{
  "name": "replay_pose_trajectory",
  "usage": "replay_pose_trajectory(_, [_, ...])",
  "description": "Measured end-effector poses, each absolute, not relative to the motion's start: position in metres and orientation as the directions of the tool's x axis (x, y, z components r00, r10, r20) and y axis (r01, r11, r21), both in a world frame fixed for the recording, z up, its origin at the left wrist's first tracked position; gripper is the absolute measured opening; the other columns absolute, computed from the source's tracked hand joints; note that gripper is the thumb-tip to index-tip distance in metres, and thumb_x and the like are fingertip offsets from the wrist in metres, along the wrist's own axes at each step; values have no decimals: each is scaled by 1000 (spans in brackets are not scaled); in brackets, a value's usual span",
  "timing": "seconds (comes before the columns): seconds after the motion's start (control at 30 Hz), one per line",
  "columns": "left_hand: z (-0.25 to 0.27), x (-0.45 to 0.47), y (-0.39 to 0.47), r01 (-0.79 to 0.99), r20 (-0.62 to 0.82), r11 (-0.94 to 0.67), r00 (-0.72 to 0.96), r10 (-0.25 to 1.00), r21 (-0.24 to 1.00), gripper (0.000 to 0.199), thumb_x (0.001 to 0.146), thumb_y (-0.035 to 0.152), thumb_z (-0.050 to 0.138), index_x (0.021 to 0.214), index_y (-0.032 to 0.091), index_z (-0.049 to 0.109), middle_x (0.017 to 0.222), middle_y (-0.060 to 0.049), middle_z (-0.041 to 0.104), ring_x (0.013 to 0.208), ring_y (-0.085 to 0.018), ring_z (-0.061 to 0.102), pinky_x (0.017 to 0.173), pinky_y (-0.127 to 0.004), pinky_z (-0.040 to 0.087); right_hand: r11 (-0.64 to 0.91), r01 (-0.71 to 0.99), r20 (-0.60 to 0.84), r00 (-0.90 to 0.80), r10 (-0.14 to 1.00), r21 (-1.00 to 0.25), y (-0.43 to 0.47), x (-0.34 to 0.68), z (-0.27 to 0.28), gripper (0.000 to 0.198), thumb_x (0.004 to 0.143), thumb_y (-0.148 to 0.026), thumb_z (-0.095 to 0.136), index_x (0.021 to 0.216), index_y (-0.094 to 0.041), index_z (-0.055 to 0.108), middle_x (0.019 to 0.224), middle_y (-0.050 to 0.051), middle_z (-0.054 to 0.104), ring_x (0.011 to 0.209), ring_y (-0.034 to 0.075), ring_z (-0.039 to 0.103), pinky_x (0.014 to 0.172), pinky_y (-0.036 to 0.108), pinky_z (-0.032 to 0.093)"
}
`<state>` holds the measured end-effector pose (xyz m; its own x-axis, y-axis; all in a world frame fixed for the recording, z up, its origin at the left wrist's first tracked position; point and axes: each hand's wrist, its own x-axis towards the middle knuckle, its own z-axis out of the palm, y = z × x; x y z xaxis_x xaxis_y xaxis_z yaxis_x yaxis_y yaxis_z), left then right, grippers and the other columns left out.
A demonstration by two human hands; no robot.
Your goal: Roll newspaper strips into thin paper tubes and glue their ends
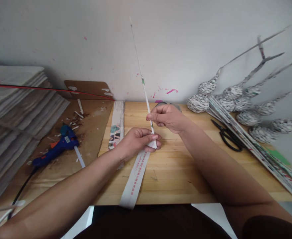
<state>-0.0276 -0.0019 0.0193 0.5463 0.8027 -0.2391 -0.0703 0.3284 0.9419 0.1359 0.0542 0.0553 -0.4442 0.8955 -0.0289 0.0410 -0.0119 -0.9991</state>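
Observation:
A strip of printed paper point(136, 176) hangs down towards the table's front edge, its upper end wound into a thin paper tube point(146, 94). The tube rises slanting up and left in front of the wall, with a thin tip at the top. My left hand point(141, 141) is closed on the lower end, where flat strip turns into tube. Just above it, my right hand point(167, 117) pinches the tube between thumb and fingers. Left of my left hand lies a stack of newspaper strips point(117, 121).
At left, a blue glue gun point(56, 147) lies on cardboard point(88, 113) beside a tall newspaper stack point(19, 116). Black scissors point(228, 137), a bundle of paper tubes point(250, 141) and several woven paper balls point(198, 103) with stems stand right, against the wall.

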Motion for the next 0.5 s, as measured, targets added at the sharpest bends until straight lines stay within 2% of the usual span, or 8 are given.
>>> replay_pose_trajectory(0.07, [19,-28,-2,-73,-241,333,546,802,940,27,80,39,66,90,14,71,84,-8,72,80,-16,68,70,-27,56,-4,36,-19,-433,901,-999,53,137,58,32,65,-41,79,70,-12,65,52,-6,43,44,3,29,40,21,18])
replay_pose_trajectory(0.23, [19,-29,-1,-66,-253,348,562,788,935,30,79,41,67,91,14,70,85,-8,72,81,-17,68,73,-29,56,20,93,-32,-530,847,-995,51,140,63,33,73,-42,72,83,-11,69,56,-4,49,47,4,35,41,20,21])
replay_pose_trajectory(0.33, [18,-29,-1,-57,-249,339,565,786,939,31,79,42,67,92,14,70,85,-7,72,80,-16,67,72,-29,55,7,69,-26,-470,882,-998,52,139,61,32,65,-40,79,69,-13,63,53,-6,44,45,4,30,41,20,20])
replay_pose_trajectory(0.4, [18,-29,-1,-55,-248,335,563,788,941,31,80,42,66,92,14,70,85,-7,72,80,-16,67,72,-28,55,10,61,-16,-418,908,-998,53,138,59,36,63,-42,80,66,-14,59,52,-7,42,44,4,28,41,21,20])
replay_pose_trajectory(0.5, [19,-29,0,-58,-254,342,558,790,938,31,80,42,66,92,13,70,86,-8,72,80,-17,68,71,-28,56,111,211,24,-374,927,-971,58,142,57,40,73,-54,68,78,-14,64,58,-3,48,49,7,39,45,22,27])
